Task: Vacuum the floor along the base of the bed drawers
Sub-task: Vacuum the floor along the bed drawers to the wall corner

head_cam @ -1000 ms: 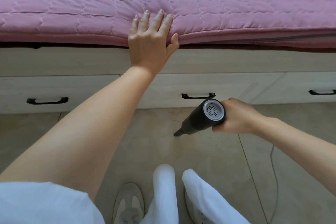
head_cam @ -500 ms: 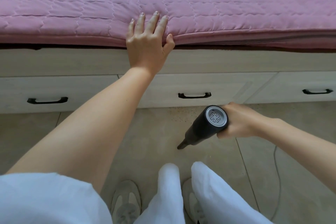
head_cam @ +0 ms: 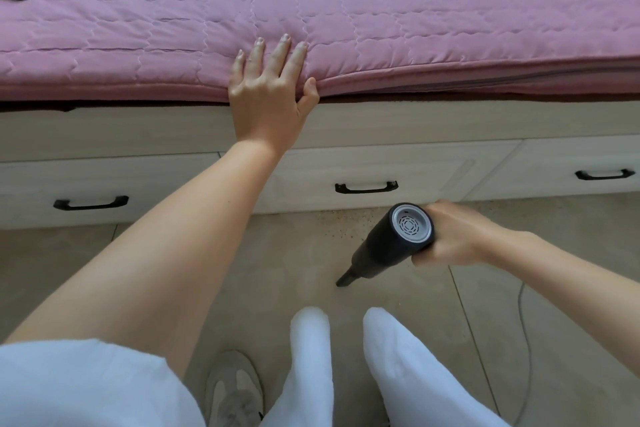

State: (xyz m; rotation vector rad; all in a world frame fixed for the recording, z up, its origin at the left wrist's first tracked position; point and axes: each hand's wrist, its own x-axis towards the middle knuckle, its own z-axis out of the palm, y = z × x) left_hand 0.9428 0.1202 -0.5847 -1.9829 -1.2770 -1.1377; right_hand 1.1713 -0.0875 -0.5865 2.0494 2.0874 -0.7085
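Two hands: left hand (head_cam: 266,99) lies flat, fingers spread, on the front edge of the pink quilted bed cover (head_cam: 346,10); right hand (head_cam: 453,236) is wrapped round the vacuum.
Vacuum (head_cam: 388,246): black handheld cylinder, grey vented end cap facing up (nozzle narrow and dark), tilted down-left, tip at the floor (head_cam: 277,270).
Position: just in front of the middle bed drawer (head_cam: 381,170), near its base.
Debris: brown specks (head_cam: 341,224) along the drawer base.
Drawers: pale wood, black handles.

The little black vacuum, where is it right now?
In the head view, the vacuum is low on the right, gripped by the right hand, its nozzle angled down at the floor just below the middle drawer's handle.
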